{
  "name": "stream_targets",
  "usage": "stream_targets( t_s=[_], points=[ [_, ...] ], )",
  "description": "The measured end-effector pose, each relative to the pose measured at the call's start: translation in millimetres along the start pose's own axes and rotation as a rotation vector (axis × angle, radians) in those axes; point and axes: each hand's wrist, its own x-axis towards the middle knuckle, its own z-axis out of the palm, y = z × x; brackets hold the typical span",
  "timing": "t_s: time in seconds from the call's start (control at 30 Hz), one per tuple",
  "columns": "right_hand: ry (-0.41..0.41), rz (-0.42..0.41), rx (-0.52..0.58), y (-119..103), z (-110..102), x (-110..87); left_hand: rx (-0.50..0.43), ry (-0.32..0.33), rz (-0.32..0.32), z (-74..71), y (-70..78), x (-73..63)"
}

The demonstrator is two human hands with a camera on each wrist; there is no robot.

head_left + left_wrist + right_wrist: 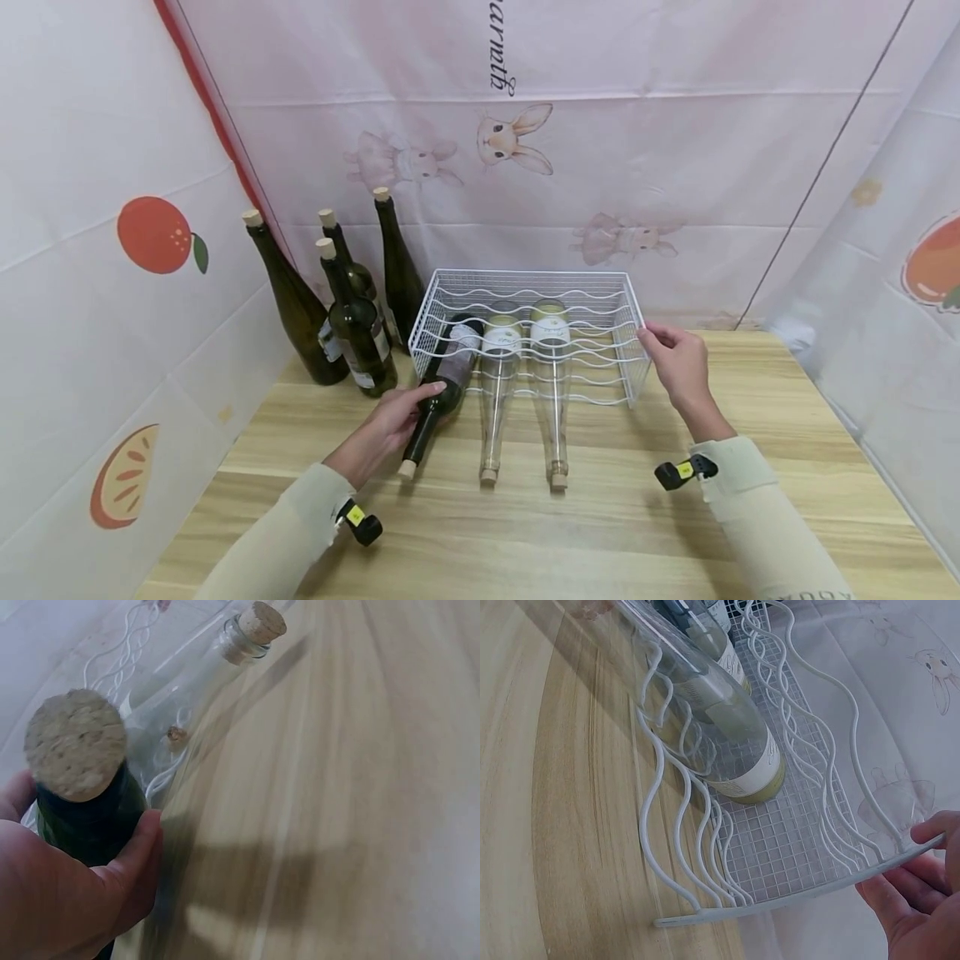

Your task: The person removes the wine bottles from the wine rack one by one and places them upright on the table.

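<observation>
My left hand grips a dark green wine bottle by its shoulder. The bottle lies tilted, its base inside the left end of a white wire wine rack and its corked neck pointing toward me. In the left wrist view, fingers and thumb wrap the green glass just behind the cork. My right hand pinches the rack's right side rim, thumb on one side and fingers on the other. Two clear corked bottles lie side by side in the rack, necks out over the wooden table.
Several dark green corked bottles stand upright on the table, left of the rack. Printed cloth hangs close behind the rack and along both sides. The rack's right part shows bare wavy wires.
</observation>
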Motion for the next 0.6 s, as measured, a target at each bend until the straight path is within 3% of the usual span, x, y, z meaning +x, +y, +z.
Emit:
stream_targets(
  t_s=[0.33, 0.6],
  points=[
    [-0.004, 0.003, -0.011, 1, 0, 1.1, 0.045, -0.036, 0.014, -9.9, -3.2, -7.0],
    [0.005, -0.001, -0.038, 3, 1, 1.2, 0.236, -0.048, 0.033, -19.9, -0.9, -13.0]
  ],
)
